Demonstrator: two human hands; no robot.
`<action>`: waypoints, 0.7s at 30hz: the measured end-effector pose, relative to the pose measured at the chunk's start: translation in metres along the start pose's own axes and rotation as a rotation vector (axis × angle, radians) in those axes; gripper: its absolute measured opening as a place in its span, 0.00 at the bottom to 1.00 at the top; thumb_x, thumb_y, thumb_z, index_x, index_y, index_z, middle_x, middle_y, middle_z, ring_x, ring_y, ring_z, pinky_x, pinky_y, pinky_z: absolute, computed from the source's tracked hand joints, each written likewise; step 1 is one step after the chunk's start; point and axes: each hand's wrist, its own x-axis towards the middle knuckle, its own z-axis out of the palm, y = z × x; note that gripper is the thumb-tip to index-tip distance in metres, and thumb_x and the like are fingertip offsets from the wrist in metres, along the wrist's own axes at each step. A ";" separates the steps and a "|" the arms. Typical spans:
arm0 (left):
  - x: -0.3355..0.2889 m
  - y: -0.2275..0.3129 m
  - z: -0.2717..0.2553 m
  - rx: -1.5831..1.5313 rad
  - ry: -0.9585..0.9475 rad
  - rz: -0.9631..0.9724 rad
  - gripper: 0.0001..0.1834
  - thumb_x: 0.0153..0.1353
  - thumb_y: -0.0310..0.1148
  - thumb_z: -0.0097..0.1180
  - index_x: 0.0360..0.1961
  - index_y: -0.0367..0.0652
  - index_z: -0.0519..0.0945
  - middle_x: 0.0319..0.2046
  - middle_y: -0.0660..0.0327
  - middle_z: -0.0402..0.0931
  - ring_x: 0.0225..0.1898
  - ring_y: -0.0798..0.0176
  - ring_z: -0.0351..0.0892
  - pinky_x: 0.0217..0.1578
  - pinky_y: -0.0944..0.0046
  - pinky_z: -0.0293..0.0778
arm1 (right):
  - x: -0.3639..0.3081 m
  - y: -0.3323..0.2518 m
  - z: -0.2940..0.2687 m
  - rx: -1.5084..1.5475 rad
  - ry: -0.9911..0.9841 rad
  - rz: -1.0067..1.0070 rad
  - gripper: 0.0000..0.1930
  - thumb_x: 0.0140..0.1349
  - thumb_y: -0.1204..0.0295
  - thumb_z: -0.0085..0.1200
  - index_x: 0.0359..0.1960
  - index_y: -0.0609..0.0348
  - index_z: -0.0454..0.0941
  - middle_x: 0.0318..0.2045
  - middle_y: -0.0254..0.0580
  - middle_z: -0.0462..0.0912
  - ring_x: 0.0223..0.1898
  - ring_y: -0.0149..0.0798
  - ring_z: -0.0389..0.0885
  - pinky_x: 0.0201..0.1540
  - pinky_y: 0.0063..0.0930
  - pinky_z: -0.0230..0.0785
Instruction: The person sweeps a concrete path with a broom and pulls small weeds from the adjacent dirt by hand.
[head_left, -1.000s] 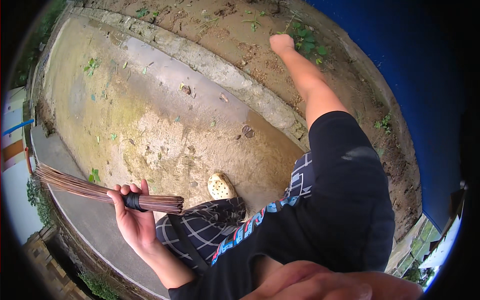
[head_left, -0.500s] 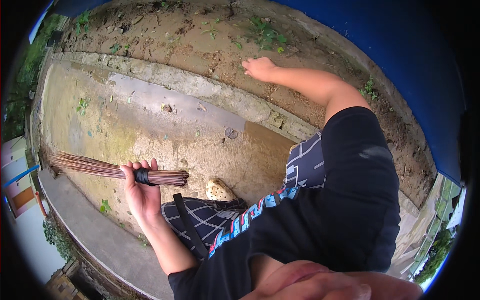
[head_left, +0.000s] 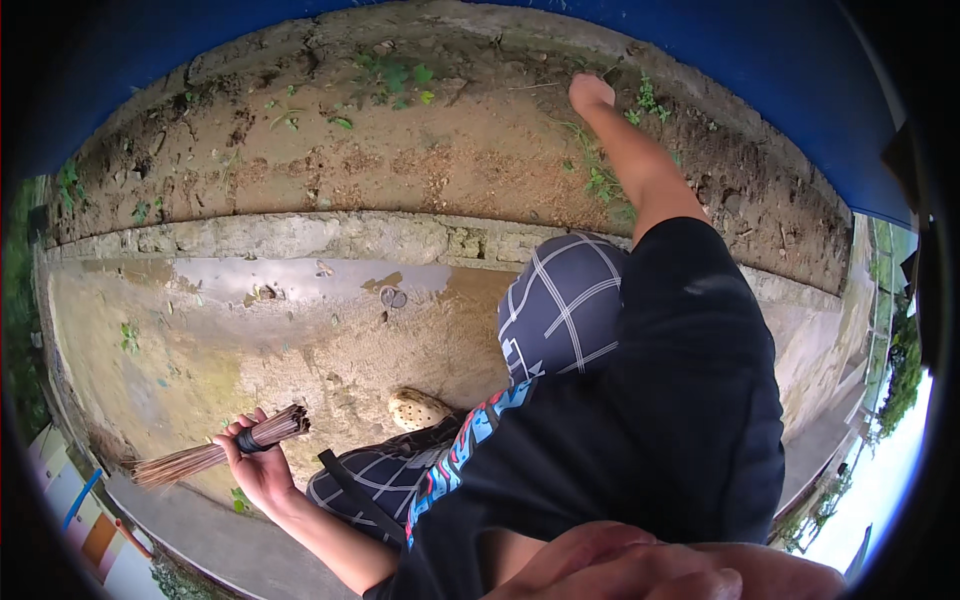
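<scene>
My left hand [head_left: 262, 474] is wrapped round a stick broom [head_left: 188, 464], a bundle of thin brown sticks bound with a black band. Its cut ends tilt up to the right and the thin tips point down to the left, over the concrete. My right arm stretches far out over the soil strip [head_left: 385, 165]. At the foot of the blue wall [head_left: 690, 60], my right hand [head_left: 592, 92] is closed, with a thin pale stalk to its left and a small green weed [head_left: 648, 98] to its right. Its fingers are turned away, so what they hold is hidden.
A low concrete curb [head_left: 330, 235] divides the soil from the wet concrete floor [head_left: 330, 350]. Leafy weeds [head_left: 395, 78] grow farther left along the wall. My pale perforated clog [head_left: 418, 408] stands on the concrete, below scattered leaves and a wet patch [head_left: 240, 285].
My right hand has moved farther out and right, from mid-soil to the wall's foot. The broom has swung lower at its tip end, still in my left hand. The view has turned.
</scene>
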 end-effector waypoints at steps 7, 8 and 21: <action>-0.009 -0.003 0.009 -0.026 0.051 -0.015 0.13 0.64 0.37 0.50 0.34 0.35 0.71 0.30 0.57 0.74 0.39 0.56 0.75 0.60 0.45 0.61 | -0.011 0.086 0.031 -0.144 -0.172 0.299 0.30 0.64 0.72 0.31 0.70 0.46 0.45 0.69 0.39 0.53 0.61 0.46 0.68 0.54 0.39 0.69; -0.013 -0.002 0.017 -0.033 0.043 -0.022 0.13 0.64 0.37 0.50 0.34 0.35 0.71 0.30 0.56 0.74 0.39 0.55 0.75 0.61 0.45 0.60 | -0.004 0.095 0.032 -0.130 -0.135 0.317 0.29 0.64 0.71 0.31 0.69 0.48 0.48 0.68 0.39 0.54 0.61 0.46 0.68 0.55 0.40 0.68; -0.017 -0.027 0.011 -0.100 -0.028 -0.080 0.12 0.63 0.33 0.51 0.36 0.32 0.72 0.33 0.53 0.76 0.40 0.52 0.76 0.63 0.44 0.58 | 0.060 0.241 0.021 -0.318 -0.096 0.113 0.23 0.62 0.63 0.38 0.54 0.65 0.70 0.56 0.57 0.70 0.57 0.52 0.70 0.57 0.44 0.65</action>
